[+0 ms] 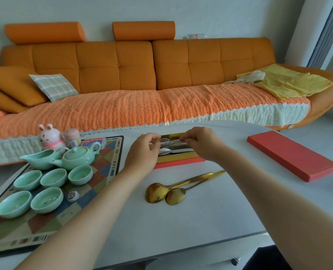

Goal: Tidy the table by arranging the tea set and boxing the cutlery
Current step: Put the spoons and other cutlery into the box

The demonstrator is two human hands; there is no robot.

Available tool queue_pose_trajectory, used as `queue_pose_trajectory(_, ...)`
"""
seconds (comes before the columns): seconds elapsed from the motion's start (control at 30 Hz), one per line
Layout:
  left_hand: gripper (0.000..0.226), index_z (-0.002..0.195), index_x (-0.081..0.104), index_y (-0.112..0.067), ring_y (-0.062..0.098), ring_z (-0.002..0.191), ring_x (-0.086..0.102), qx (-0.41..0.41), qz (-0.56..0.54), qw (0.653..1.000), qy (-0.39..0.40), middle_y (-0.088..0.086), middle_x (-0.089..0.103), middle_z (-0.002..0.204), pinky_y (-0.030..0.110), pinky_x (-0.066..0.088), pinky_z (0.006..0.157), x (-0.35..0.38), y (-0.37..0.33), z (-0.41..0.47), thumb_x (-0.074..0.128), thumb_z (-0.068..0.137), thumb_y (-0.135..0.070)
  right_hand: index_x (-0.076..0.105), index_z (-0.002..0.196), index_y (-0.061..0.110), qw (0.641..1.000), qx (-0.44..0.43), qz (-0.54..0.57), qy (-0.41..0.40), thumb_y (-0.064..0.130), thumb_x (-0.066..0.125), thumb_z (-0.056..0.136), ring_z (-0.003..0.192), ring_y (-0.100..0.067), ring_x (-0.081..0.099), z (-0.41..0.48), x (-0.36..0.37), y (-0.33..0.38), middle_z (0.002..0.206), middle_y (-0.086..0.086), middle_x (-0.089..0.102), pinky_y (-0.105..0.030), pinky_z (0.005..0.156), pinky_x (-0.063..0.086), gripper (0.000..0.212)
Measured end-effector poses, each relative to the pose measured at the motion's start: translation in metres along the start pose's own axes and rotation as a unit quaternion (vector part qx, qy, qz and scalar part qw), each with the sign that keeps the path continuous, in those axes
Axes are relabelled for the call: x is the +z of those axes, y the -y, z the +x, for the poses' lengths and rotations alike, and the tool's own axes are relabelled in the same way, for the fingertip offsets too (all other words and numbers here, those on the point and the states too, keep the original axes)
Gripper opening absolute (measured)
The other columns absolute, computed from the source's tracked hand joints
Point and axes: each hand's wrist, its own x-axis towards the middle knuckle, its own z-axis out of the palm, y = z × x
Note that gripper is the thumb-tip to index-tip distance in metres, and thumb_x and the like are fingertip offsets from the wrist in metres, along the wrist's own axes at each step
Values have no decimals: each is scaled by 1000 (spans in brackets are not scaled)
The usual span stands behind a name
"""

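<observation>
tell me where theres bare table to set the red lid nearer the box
Bare table lies between the open box and the red lid, and from the gold spoons to the near edge. Crowded: the mat with teapot and cups, and the box, where left hand and right hand hold silver cutlery.

The teapot (78, 157), pitcher (39, 159) and five cups (53, 178) are glazed pale green. The mat (105, 166) is chequered in red, blue, olive and cream diamonds within a black border. The box (178, 158) is coloured red outside and gold inside; its lid (292, 155) is red. Two spoons (157, 192) are finished in gold, the boxed cutlery (175, 146) in silver. The tabletop (200, 227) is white, the sofa (117, 63) orange.
</observation>
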Motion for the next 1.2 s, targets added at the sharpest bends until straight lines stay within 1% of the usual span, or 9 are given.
queue_pose_trajectory(0.07, 29, 127, 60, -24, 13, 115, 49, 57, 90, 994, 7, -6, 55, 122, 22, 40, 90, 0, 10, 2, 54, 99, -26, 73, 103, 29, 999, 19, -35, -9, 19, 51, 98, 64, -18, 62, 11, 10, -1, 93, 7, 67, -37, 61, 56, 25)
queue_pose_trajectory(0.23, 53, 149, 38, -24, 17, 142, 24, 120, 228, 956, 143, -5, 34, 154, 39, 22, 115, 2, 27, 5, 45, 100, -43, 73, 99, 34, 990, 60, -124, -27, 22, 52, 96, 69, -13, 58, 28, 29, -4, 90, 9, 66, -25, 52, 42, 24)
queue_pose_trajectory(0.3, 57, 151, 34, -25, 16, 146, 16, 122, 276, 937, 175, -6, 27, 159, 39, 14, 117, 5, 34, 7, 38, 100, -50, 74, 94, 35, 983, 64, -166, -43, 20, 54, 93, 77, -15, 60, 32, 31, -3, 94, 8, 68, -26, 57, 47, 24)
queue_pose_trajectory(0.47, 52, 144, 44, -26, 17, 137, 30, 141, 267, 943, 140, -5, 42, 148, 39, 24, 111, 7, 33, 15, 38, 99, -52, 68, 100, 30, 981, 28, -180, -69, 14, 61, 86, 98, -19, 52, 40, 33, -7, 103, 5, 53, -31, 69, 45, 22)
queue_pose_trajectory(0.63, 57, 148, 40, -24, 16, 144, 24, 150, 254, 941, 167, -4, 33, 156, 40, 21, 117, 13, 30, 25, 38, 99, -53, 67, 122, 25, 986, -54, -155, 22, 13, 48, 95, 113, -21, 50, 37, 38, -13, 121, 3, 59, -38, 96, 43, 35)
queue_pose_trajectory(0.83, 60, 148, 41, -20, 16, 140, 27, 150, 274, 930, 192, -3, 41, 150, 38, 25, 114, 16, 33, 28, 34, 99, -55, 70, 112, 30, 978, -19, -174, 117, 28, 37, 100, 84, -16, 59, 38, 35, -21, 100, 3, 68, -35, 78, 47, 36)
queue_pose_trajectory(0.97, 51, 139, 50, -20, 15, 130, 36, 168, 241, 945, 146, -5, 48, 138, 35, 32, 105, 14, 30, 26, 38, 100, -50, 69, 116, 28, 983, -41, -157, 89, 28, 36, 100, 98, -19, 58, 33, 35, -18, 112, 4, 67, -41, 90, 46, 37)
queue_pose_trajectory(1.1, 46, 137, 51, -21, 15, 124, 40, 166, 217, 954, 127, -5, 50, 132, 34, 35, 100, 12, 28, 22, 43, 100, -45, 67, 109, 22, 976, -35, -171, 128, 30, 33, 99, 98, -22, 60, 28, 32, -14, 115, -3, 67, -43, 92, 47, 36)
queue_pose_trajectory(1.2, 37, 130, 57, -19, 17, 116, 44, 184, 211, 955, 98, -4, 53, 123, 32, 36, 95, 12, 26, 18, 50, 98, -38, 63, 126, 22, 980, -51, -158, 107, 23, 37, 101, 116, -24, 55, 20, 23, -12, 132, 0, 61, -43, 102, 41, 36)
